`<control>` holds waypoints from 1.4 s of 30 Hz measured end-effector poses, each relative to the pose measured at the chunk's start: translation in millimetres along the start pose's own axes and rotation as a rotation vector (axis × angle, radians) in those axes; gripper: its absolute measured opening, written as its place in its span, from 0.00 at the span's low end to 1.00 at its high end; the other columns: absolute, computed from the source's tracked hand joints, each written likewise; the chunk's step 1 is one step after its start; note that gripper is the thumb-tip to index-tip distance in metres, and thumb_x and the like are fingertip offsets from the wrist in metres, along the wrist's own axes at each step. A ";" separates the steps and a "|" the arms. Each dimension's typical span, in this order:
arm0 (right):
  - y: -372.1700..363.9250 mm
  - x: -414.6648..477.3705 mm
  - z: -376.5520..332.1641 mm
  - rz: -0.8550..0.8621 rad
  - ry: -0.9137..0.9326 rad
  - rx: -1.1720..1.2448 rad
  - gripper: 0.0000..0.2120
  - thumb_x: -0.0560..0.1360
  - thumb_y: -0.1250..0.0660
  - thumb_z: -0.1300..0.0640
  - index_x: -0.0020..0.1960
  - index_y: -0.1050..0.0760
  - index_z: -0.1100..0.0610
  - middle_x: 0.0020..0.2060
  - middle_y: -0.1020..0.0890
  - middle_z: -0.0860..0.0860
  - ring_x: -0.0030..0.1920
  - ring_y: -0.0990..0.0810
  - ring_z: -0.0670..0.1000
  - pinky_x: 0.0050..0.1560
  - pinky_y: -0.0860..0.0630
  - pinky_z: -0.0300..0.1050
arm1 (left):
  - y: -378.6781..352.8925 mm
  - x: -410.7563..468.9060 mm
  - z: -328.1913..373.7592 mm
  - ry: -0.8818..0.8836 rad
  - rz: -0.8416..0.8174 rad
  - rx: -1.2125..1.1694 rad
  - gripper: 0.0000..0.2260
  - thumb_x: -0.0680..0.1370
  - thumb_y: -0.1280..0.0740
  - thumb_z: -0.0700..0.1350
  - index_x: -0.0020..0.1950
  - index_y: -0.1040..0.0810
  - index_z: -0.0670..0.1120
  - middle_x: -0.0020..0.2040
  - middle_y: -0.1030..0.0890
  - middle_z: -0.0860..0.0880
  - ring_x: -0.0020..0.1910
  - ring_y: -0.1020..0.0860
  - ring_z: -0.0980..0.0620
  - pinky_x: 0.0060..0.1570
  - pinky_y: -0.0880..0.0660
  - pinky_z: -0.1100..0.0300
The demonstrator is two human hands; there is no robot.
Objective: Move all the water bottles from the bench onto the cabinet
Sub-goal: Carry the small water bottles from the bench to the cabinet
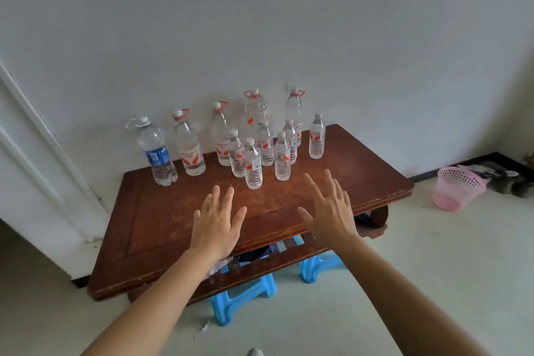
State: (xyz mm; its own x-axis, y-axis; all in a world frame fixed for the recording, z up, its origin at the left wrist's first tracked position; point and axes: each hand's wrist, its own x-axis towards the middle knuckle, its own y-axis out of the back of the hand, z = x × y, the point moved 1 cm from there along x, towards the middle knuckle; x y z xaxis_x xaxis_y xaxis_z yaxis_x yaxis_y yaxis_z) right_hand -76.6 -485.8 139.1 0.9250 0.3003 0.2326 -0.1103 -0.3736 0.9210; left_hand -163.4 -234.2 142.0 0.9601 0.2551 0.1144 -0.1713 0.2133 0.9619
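Left hand (216, 222) and right hand (329, 211) hover empty, splayed; reaching into the crowded bottles (252, 163), seemingly full, could topple neighbours.

The bench (179, 228) is reddish-brown. On it, clear bottles (253, 165) bear red-and-white labels and white caps; the bottle at its left end (157, 153) has a blue label. Under the bench are light-blue stools (231, 303); right of it, a pink lattice basket (456, 188).
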 end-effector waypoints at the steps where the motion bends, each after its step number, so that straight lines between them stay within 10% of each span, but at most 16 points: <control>1: -11.9 25.0 2.7 -0.013 -0.006 -0.003 0.38 0.80 0.38 0.38 0.82 0.56 0.39 0.82 0.56 0.57 0.81 0.51 0.63 0.79 0.47 0.63 | -9.4 29.1 -6.0 -0.003 -0.009 -0.009 0.33 0.80 0.58 0.67 0.82 0.52 0.54 0.82 0.53 0.45 0.80 0.49 0.43 0.75 0.42 0.40; 13: -106.4 233.2 28.6 -0.159 -0.173 0.094 0.44 0.77 0.33 0.40 0.82 0.59 0.41 0.82 0.53 0.57 0.80 0.45 0.63 0.76 0.37 0.63 | -83.3 275.7 -36.9 0.051 -0.122 -0.244 0.40 0.78 0.48 0.68 0.81 0.64 0.52 0.82 0.53 0.44 0.80 0.46 0.42 0.73 0.39 0.45; 27: -229.4 336.4 75.7 -0.195 -0.061 0.682 0.52 0.77 0.27 0.45 0.82 0.64 0.47 0.82 0.50 0.48 0.81 0.44 0.51 0.73 0.31 0.59 | -194.8 321.4 -16.6 0.249 0.106 -0.635 0.45 0.77 0.32 0.62 0.77 0.66 0.63 0.81 0.43 0.46 0.78 0.40 0.51 0.74 0.35 0.48; 33: -243.2 341.2 78.9 -0.183 -0.068 0.776 0.42 0.80 0.31 0.50 0.82 0.55 0.51 0.78 0.44 0.43 0.76 0.45 0.38 0.72 0.36 0.46 | -213.2 328.5 -11.6 0.322 0.244 -0.705 0.40 0.80 0.32 0.54 0.80 0.58 0.56 0.77 0.36 0.42 0.72 0.29 0.45 0.64 0.25 0.42; 42: -198.1 307.9 94.4 -0.167 -0.003 0.517 0.41 0.80 0.31 0.49 0.81 0.55 0.36 0.64 0.30 0.53 0.58 0.24 0.55 0.53 0.21 0.56 | -174.1 307.2 3.0 0.117 0.189 -0.445 0.36 0.77 0.28 0.49 0.79 0.43 0.48 0.69 0.27 0.44 0.65 0.25 0.46 0.58 0.23 0.48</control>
State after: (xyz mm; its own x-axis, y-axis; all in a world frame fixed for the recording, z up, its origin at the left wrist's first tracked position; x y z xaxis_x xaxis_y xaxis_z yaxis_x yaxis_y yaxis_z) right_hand 264.4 -402.2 -1.3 0.9159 0.3903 0.0942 0.2311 -0.7043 0.6712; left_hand 162.1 -195.8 10.4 0.8763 0.4269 0.2234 -0.4423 0.5288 0.7244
